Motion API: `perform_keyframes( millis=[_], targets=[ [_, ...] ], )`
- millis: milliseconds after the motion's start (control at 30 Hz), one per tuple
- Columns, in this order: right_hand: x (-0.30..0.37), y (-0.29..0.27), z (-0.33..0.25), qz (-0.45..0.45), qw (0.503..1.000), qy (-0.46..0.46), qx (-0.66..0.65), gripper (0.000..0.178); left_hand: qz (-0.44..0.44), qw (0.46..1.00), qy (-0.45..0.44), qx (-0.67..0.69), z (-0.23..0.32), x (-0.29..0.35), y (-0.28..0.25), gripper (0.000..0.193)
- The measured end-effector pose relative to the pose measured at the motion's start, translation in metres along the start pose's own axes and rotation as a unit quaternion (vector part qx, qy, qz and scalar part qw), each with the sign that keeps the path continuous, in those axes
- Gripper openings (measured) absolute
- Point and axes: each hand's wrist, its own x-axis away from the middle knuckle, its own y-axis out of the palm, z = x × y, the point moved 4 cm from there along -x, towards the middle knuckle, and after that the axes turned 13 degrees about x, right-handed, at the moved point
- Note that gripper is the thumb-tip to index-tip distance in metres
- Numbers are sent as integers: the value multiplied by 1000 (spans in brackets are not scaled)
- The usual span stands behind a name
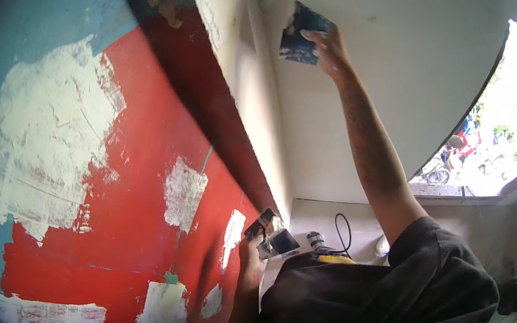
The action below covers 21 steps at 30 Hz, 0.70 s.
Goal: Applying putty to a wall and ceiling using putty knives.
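Observation:
High on the pale grey-white wall (345, 115), my right arm reaches up and my right hand (330, 47) grips a flat, dark blue putty blade (301, 21). White smears mark that blade, and its face lies against or very near the wall; I cannot tell which. Low by the red wall (134, 133), my left hand (252, 256) is closed on a second dark, flat putty blade (279, 244) with pale putty on it. Part of my left hand's grip is hidden. Large and small white putty patches (57, 135) cover the red and blue wall.
A white corner strip (268, 93) divides the two walls. To the right, a curved opening (494, 126) shows bright daylight, greenery and parked bikes. Below are a dark cable loop (344, 232) and a foot in a strapped sandal (316, 240).

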Motion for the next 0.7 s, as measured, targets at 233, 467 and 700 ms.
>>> perform_keyframes(
  millis=[233, 467, 700],
  targets=[
    [-55, 46, 3, 79, 943, -114, 303, 41, 31, 999, 39, -16, 9, -1, -1, 31],
    [-63, 64, 15, 82, 925, -89, 360, 42, 4, 999, 48, -7, 10, 7, 0, 31],
    [-35, 93, -15, 97, 924, -117, 350, 41, 18, 1000, -16, 9, 0, 6, -4, 29]
  ],
)
